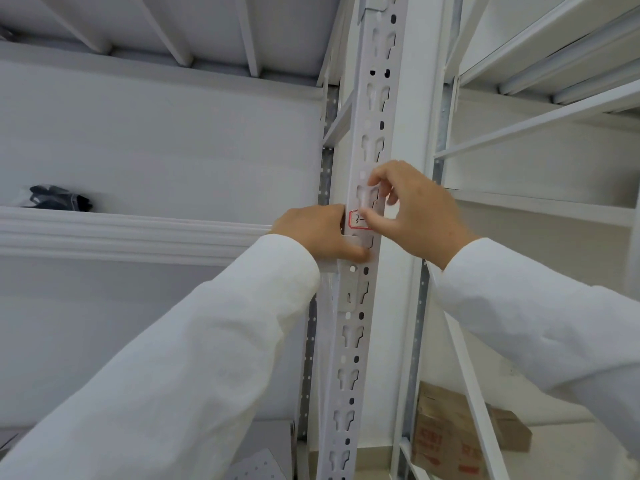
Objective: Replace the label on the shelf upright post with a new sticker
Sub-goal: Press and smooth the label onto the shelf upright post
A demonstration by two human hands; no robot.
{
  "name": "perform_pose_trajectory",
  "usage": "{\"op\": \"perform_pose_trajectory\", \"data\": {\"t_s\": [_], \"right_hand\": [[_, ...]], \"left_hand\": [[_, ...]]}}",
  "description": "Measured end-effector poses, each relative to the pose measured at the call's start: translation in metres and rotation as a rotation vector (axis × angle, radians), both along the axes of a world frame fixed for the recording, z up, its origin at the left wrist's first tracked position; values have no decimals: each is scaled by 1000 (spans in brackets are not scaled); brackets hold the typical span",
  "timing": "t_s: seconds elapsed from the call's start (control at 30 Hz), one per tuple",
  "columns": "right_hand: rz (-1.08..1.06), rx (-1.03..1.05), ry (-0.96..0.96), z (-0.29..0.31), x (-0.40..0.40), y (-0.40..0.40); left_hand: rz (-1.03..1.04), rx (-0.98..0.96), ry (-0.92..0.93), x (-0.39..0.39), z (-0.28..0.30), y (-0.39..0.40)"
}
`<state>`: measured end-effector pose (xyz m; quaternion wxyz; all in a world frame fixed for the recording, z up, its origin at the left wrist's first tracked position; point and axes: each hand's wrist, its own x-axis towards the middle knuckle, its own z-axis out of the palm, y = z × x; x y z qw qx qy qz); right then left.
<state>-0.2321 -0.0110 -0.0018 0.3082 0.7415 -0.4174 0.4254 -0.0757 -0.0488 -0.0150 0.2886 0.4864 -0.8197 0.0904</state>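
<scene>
Label [356,221] with red border, stuck to the front of the slotted upright post [372,133], between both hands.

The left hand [317,235] is closed against the post's edge, thumb pressed below the label; the right hand [412,209] pinches at its right edge. Thin, light, limp and probably easily torn, it is best lifted from a corner.

Red-bordered white label [357,220] stuck on slotted white upright post [375,109]
</scene>
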Motion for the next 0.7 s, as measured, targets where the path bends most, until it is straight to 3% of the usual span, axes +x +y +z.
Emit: {"op": "perform_pose_trajectory", "data": {"t_s": [0.7], "right_hand": [[-310, -80, 118, -14, 27, 8]], "left_hand": [[13, -57, 4, -1, -2, 1]]}}
